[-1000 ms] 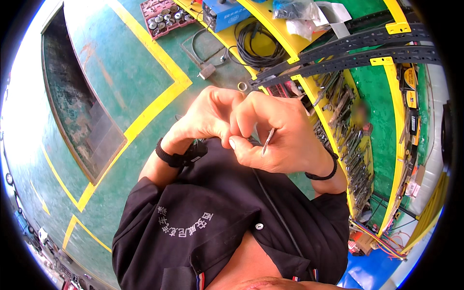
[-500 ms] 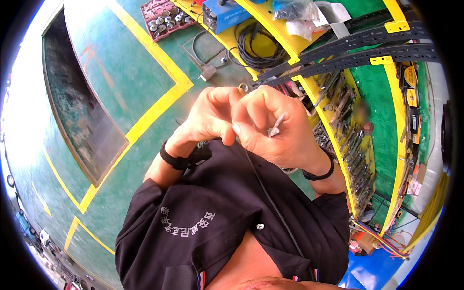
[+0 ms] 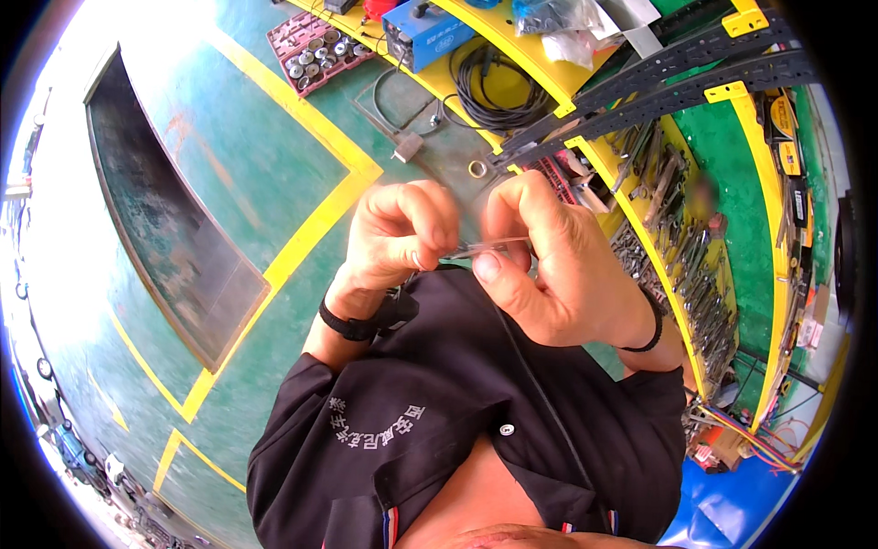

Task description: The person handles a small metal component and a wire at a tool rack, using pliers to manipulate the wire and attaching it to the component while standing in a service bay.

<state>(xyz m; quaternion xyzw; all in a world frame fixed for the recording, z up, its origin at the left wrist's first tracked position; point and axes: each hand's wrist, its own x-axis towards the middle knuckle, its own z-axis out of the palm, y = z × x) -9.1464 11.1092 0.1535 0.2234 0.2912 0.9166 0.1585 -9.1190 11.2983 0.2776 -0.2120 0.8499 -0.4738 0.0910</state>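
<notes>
In front of my chest, both hands are raised with the fingertips close together. Between them spans a small, thin, shiny strip (image 3: 494, 244), partly see-through, with a dark part near the left fingertips; its exact kind cannot be made out. My right hand (image 3: 572, 270) pinches the strip between thumb and forefinger, the thumb toward me. My left hand (image 3: 395, 233) is closed on its other end, thumb against curled fingers; these fingers are slightly blurred. Dark bands circle both wrists, and the left one also carries a dark watch-like piece.
At the right, a yellow shelf rack (image 3: 658, 311) with black uprights holds many hand tools. A blue machine (image 3: 425, 35) and a coiled black cable (image 3: 498, 91) occupy its far end. On the green floor lie a socket case (image 3: 315, 55), a tape roll (image 3: 477, 168) and a dark recessed pit (image 3: 174, 238).
My hands have moved apart from touching, and the strip now shows stretched between them. Earlier, a whitish end stuck out of my right hand. The surroundings have shifted slightly rightward in view.
</notes>
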